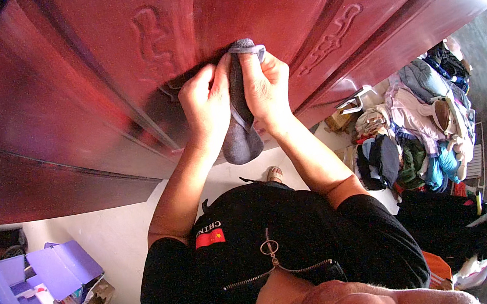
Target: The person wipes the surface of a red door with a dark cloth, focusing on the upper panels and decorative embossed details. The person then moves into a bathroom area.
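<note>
A dark grey sock (242,140) hangs between my hands in front of a reddish-brown panelled wooden surface with carved relief (110,54). On the left of it, my left hand (208,99) pinches the sock near its light-edged opening, fingers curled. My right hand (266,86) grips the opening from the other side, with the thumb over the cuff. The toe or heel end droops below both hands, rounded and loose. The folded cuff stands just above my fingertips. Part of the fabric is hidden behind the fingers.
Clothes (423,114) lie in a large heap at the right, beside a white hanger-like object (356,99). Black cloth (446,222) is piled lower right. Purple boxes (62,268) with papers stand at the lower left on the pale floor (111,234).
</note>
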Available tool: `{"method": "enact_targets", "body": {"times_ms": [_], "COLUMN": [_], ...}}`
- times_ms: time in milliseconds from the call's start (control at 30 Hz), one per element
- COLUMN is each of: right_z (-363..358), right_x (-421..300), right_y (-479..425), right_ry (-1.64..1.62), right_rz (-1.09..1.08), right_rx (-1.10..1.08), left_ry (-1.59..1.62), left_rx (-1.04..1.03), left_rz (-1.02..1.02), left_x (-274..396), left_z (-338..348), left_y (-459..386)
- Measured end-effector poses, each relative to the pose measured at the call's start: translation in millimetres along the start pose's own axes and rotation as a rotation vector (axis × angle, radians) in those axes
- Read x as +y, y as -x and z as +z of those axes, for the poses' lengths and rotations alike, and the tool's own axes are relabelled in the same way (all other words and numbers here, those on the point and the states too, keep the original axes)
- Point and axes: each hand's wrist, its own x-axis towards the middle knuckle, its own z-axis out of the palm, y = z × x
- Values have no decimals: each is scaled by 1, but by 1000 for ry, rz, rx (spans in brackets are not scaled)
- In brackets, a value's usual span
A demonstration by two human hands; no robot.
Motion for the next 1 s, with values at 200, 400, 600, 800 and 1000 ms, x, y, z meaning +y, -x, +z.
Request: {"method": "enact_targets", "body": {"times_ms": [200,400,600,800,1000], "right_z": [-11,-6,-9,-10,-2], "right_x": [23,-1,16,11,6], "right_y": [12,2,2,6,-3], "right_ry": [15,-8,119,71,142], "right_rz": [3,41,-33,10,-95], "right_rx": [-3,4,-11,10,-15], "left_ry": [-23,-42,-32,-112,-11], "left_rx": [-11,-32,-19,-58,32], "left_rz": [24,24,8,22,45], "left_x": [-27,-1,-28,-17,-23], "left_z": [6,3,5,3,3], "left_y": [22,2,16,13,9]}}
